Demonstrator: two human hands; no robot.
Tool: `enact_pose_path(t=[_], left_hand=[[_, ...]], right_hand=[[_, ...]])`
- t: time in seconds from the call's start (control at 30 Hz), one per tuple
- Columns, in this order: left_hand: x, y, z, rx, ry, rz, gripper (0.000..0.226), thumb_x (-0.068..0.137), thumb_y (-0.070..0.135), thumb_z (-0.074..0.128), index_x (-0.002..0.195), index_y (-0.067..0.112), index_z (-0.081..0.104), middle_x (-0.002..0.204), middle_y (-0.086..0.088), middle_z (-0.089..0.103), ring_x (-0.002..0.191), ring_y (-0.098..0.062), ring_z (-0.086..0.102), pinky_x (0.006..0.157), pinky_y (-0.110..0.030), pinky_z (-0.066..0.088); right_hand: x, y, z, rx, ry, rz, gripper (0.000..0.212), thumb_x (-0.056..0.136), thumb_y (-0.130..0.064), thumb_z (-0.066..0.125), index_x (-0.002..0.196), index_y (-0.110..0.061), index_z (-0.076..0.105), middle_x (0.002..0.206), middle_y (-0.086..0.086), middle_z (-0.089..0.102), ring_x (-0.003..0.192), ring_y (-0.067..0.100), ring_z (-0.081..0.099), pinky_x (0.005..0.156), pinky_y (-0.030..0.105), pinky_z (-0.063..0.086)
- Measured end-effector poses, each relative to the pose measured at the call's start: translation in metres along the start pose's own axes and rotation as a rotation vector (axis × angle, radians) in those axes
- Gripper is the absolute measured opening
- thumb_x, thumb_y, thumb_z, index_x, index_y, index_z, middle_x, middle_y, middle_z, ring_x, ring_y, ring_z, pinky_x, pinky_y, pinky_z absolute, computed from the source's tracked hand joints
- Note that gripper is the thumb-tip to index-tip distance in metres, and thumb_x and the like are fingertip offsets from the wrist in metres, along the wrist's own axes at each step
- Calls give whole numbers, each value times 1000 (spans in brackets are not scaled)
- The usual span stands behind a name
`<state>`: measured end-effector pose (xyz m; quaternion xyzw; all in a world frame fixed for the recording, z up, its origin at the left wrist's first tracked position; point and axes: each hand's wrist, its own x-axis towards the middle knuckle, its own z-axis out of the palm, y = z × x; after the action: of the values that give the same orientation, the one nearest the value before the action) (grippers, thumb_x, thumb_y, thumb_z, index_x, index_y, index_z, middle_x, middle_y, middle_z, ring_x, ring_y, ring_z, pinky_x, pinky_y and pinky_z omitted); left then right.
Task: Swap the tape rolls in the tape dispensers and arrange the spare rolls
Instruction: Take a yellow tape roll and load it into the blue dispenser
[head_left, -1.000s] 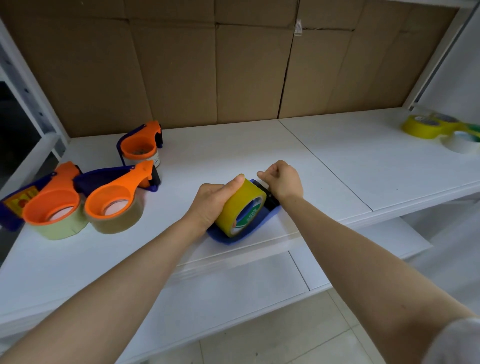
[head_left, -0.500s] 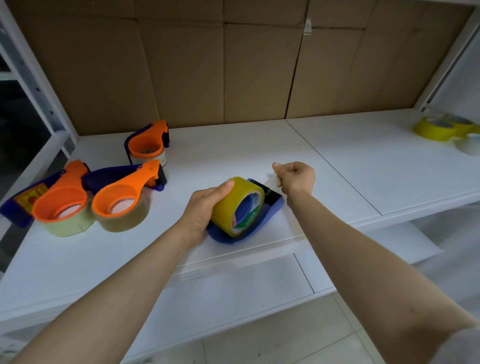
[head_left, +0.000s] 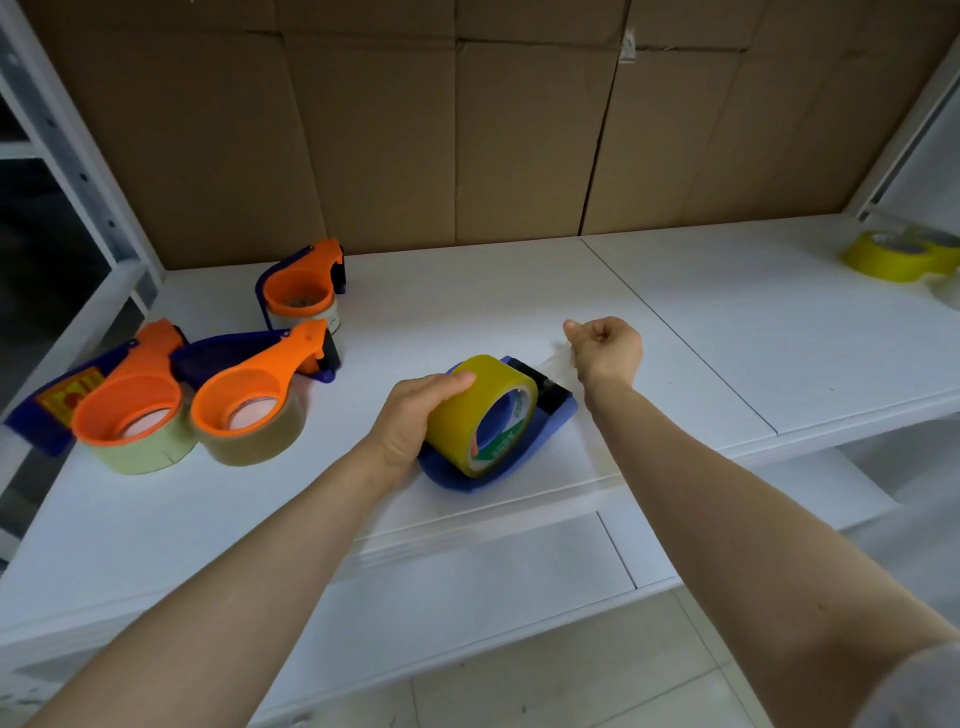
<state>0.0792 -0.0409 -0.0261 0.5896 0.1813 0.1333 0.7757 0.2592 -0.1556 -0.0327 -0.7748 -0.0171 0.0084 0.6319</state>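
A yellow tape roll (head_left: 467, 410) stands on edge in a blue dispenser (head_left: 553, 421) near the front of the white shelf (head_left: 467, 312). My left hand (head_left: 415, 421) grips the roll from its left side, thumb over the top. My right hand (head_left: 605, 348) is curled, a little beyond and to the right of the dispenser's black cutter end. It pinches a thin clear strip of tape (head_left: 558, 361) stretched from the cutter. Two spare yellow rolls (head_left: 883, 257) lie at the far right of the shelf.
Three orange-and-blue dispensers holding tape rolls lie at the left: one at the back (head_left: 301, 291), one in the middle (head_left: 249, 395), one at the far left (head_left: 130, 410). A cardboard wall (head_left: 467, 130) closes the back. A lower shelf (head_left: 467, 582) juts out in front.
My right hand has left the dispenser's cutter end and moved back and to the right, drawing the tape strip out. My left hand keeps its hold on the roll.
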Motion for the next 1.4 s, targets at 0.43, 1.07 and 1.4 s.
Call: enact_pose_path(t=[0.43,1.07,1.4], left_hand=[[-2,-1,-1,-19,11,9,29,67,34,75,67,7,63,54,-3,65,52,-17,61,59,-25,51],[-5,0,11,-183,298,67,53,85,39,59,49,0,52,28,-7,42,29,-18,44,44,-18,45],[-4,19,8,-203,165,254,59,87,33,53,37,3,49,28,-8,44,26,-18,43,41,-16,44]], right_hand=[[15,6,-9,-12,17,34,23,84,-25,65,67,-15,53,72,4,60,68,21,54,71,35,50],[0,12,-2,-671,-213,-139,11,88,-15,49,77,-11,47,75,0,53,70,21,48,62,27,35],[-48,-24,10,216,-749,422,31,92,-15,50,62,-13,53,46,0,59,38,12,55,39,18,44]])
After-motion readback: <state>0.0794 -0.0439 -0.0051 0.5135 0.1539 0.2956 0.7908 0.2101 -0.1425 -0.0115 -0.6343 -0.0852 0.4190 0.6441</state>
